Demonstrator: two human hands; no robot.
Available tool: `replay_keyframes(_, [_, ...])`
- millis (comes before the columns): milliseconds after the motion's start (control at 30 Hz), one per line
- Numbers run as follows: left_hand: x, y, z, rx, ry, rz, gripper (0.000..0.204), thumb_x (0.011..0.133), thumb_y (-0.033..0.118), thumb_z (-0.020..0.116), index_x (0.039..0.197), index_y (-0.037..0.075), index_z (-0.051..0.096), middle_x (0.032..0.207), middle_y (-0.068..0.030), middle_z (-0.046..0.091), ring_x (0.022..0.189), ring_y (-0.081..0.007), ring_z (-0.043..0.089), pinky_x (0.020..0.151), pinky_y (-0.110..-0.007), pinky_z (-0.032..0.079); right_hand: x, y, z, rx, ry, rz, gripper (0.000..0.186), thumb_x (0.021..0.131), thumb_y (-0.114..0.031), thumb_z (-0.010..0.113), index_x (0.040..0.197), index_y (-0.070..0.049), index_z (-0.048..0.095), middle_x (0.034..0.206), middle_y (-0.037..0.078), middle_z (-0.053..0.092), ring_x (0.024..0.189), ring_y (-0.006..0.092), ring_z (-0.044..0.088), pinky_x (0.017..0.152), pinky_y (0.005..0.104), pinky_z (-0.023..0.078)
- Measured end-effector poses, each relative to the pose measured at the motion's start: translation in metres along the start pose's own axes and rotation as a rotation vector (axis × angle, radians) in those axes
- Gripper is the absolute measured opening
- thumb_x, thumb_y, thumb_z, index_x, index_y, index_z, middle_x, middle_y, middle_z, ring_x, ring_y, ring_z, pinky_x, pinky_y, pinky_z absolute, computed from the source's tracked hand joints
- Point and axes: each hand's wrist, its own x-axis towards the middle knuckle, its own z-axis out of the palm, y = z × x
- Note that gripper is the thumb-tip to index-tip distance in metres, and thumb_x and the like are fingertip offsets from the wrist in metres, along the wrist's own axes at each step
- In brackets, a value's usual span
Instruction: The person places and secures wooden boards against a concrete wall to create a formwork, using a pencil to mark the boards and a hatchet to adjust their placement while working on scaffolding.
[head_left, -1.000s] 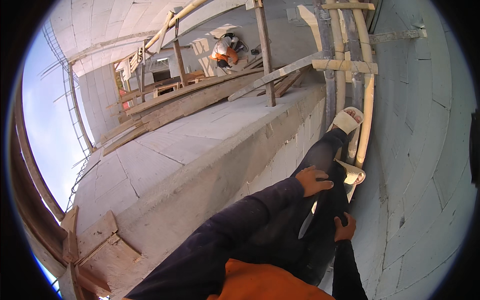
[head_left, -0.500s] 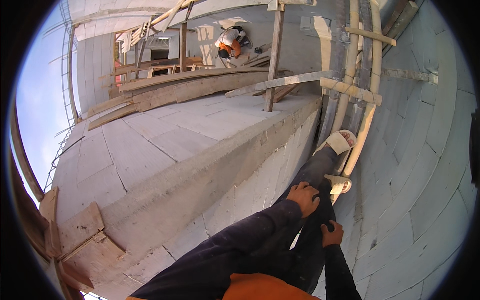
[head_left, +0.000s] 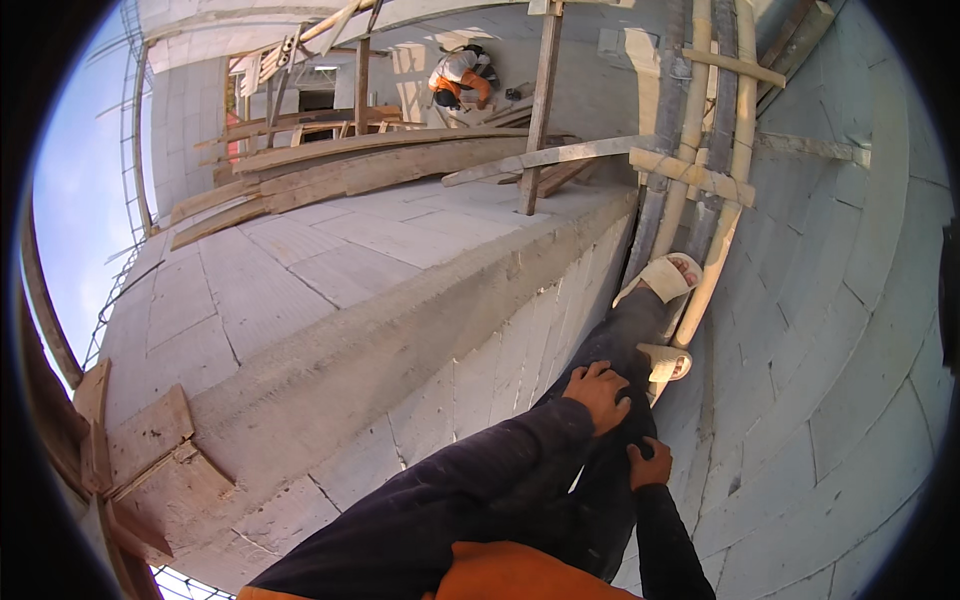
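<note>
My left hand (head_left: 597,398) rests on one dark trouser leg (head_left: 632,335) near the knee, its fingers a little apart and loosely bent over the cloth. Lower and to the right, my right hand (head_left: 651,464) lies against the side of the other leg, thumb apart from the fingers, nothing seen in it. Both my feet wear pale slide sandals. The farther sandal (head_left: 663,280) and the nearer sandal (head_left: 664,363) are on bamboo poles (head_left: 699,290) that run away from me between two walls.
A light block wall (head_left: 340,270) with a mortared edge stands on my left, planks (head_left: 390,168) lying along it. Another block wall (head_left: 830,330) rises on my right. Crosspieces (head_left: 690,175) and a wooden post (head_left: 540,110) stand ahead. A person (head_left: 463,77) in orange bends down beyond.
The view has shifted slightly, so the walls and poles sit a little further left. The person beyond has bent further forward. Both my hands stay on my legs.
</note>
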Motion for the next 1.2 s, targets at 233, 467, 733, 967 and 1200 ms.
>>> replay_keyframes(233, [0.002,-0.003,-0.001,0.034,-0.022,0.004,0.047,0.094,0.040,0.060,0.131,0.011,0.069,0.140,-0.0114,0.063,0.148,-0.0321,0.038,0.118,-0.052,0.030,-0.002,-0.002,0.007,0.002,0.002,0.025,0.052,0.081,-0.039,0.079,0.119,-0.005,0.072,0.123,0.021,0.066,0.120,0.0398,0.059,0.107,0.0486,0.045])
replay_keyframes(467, [0.009,-0.010,-0.008,0.026,-0.041,0.001,0.048,0.094,0.041,0.060,0.131,0.010,0.069,0.141,-0.0126,0.063,0.149,-0.0334,0.038,0.118,-0.052,0.032,-0.002,-0.011,0.006,-0.001,0.000,0.057,0.051,0.082,-0.039,0.078,0.119,-0.004,0.072,0.125,0.021,0.065,0.121,0.0401,0.059,0.108,0.0484,0.045])
replay_keyframes(733, [0.010,-0.012,-0.017,0.013,-0.043,0.006,0.049,0.094,0.040,0.060,0.131,0.009,0.068,0.141,-0.0132,0.062,0.149,-0.0342,0.038,0.118,-0.053,0.032,0.001,-0.018,0.008,-0.016,0.006,0.056,0.051,0.082,-0.038,0.078,0.120,-0.004,0.072,0.124,0.021,0.066,0.120,0.0404,0.059,0.107,0.0488,0.045])
replay_keyframes(967, [0.008,-0.015,-0.012,0.004,-0.039,0.004,0.049,0.095,0.041,0.060,0.131,0.009,0.068,0.141,-0.0135,0.062,0.149,-0.0341,0.038,0.119,-0.053,0.031,0.000,-0.022,0.006,-0.029,-0.003,0.064,0.051,0.082,-0.037,0.078,0.120,-0.004,0.072,0.124,0.021,0.066,0.121,0.0403,0.059,0.107,0.0488,0.045])
replay_keyframes(1200, [0.009,-0.013,-0.009,0.016,-0.038,0.001,0.049,0.094,0.041,0.060,0.131,0.009,0.068,0.142,-0.0135,0.062,0.149,-0.0340,0.038,0.119,-0.053,0.031,-0.001,-0.018,0.007,-0.019,0.010,0.060,0.050,0.082,-0.036,0.078,0.120,-0.004,0.072,0.125,0.021,0.066,0.121,0.0402,0.059,0.108,0.0489,0.045])
